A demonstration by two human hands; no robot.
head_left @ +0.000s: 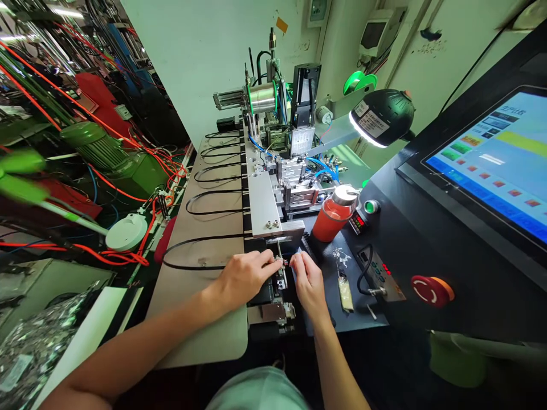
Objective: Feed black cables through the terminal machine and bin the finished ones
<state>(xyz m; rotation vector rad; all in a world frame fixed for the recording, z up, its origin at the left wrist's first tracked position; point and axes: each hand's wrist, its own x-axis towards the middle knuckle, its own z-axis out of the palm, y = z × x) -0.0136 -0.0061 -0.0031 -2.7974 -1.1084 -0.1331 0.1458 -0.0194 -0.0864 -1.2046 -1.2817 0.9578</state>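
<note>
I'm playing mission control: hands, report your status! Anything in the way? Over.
Left hand at the metal fixture. Right hand pinched close by; anything held too small to tell. Red bottle stands beyond the right hand, touching neither hand.

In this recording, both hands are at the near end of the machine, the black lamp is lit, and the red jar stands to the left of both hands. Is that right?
Not quite: the jar's side is wrong. The head view shows the red jar beyond and to the right of the right hand. The rest of the statement stands.
</note>
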